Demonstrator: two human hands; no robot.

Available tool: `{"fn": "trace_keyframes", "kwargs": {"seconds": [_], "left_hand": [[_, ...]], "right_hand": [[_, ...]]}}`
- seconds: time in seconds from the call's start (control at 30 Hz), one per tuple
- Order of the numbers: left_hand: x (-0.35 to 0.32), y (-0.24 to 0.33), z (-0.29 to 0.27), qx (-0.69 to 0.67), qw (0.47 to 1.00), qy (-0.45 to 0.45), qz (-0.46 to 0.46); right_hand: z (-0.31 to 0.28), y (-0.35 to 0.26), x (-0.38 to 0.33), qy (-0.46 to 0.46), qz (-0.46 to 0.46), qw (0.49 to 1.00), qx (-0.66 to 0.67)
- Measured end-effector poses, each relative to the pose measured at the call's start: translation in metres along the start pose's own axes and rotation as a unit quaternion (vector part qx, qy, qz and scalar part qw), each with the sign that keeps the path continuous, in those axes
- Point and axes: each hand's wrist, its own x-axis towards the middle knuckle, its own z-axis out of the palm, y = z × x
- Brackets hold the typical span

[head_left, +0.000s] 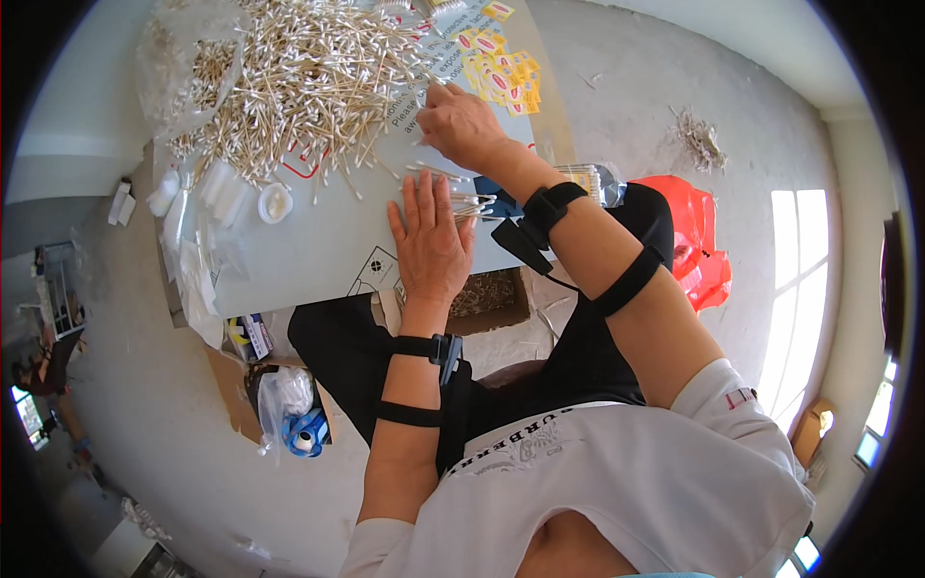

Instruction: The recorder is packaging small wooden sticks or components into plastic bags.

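Note:
A big loose heap of cotton swabs (308,77) with white tips covers the far left of the grey-blue tabletop (289,255). My left hand (431,236) lies flat near the front edge, fingers stretched out. Beside its fingers and thumb is a small bunch of cotton swabs (472,205), roughly lined up. My right hand (461,125) is farther off, at the heap's right side, its fingers curled down toward the table. Whatever is in those fingertips is hidden. Just past the right hand lie several small yellow-and-white paper pieces (506,77).
A small round white tub (276,203) and clear plastic bags (198,250) sit at the left. Packed swabs (581,180) stand at the table's right edge. A red plastic bag (689,241) is right of my knee. Below are an open cardboard box (496,301) and a box of supplies (231,385).

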Motion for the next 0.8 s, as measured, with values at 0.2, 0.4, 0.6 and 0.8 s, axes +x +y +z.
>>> {"fn": "trace_keyframes", "kwargs": {"seconds": [0.2, 0.4, 0.6, 0.8], "left_hand": [[-0.004, -0.002, 0.002, 0.009, 1.0, 0.002, -0.005], [0.002, -0.017, -0.004, -0.192, 0.975, 0.115, -0.008], [0.02, -0.022, 0.01, -0.316, 0.935, 0.149, -0.061], [0.017, 0.001, 0.021, -0.444, 0.875, 0.165, -0.1]], "right_hand": [[-0.013, -0.009, -0.043, -0.12, 0.027, 0.987, 0.105], [-0.024, -0.035, -0.101, 0.146, 0.2, 0.918, 0.31], [0.003, -0.058, -0.117, 0.249, 0.25, 0.855, 0.379], [0.007, -0.053, -0.111, 0.273, 0.257, 0.844, 0.383]]}}
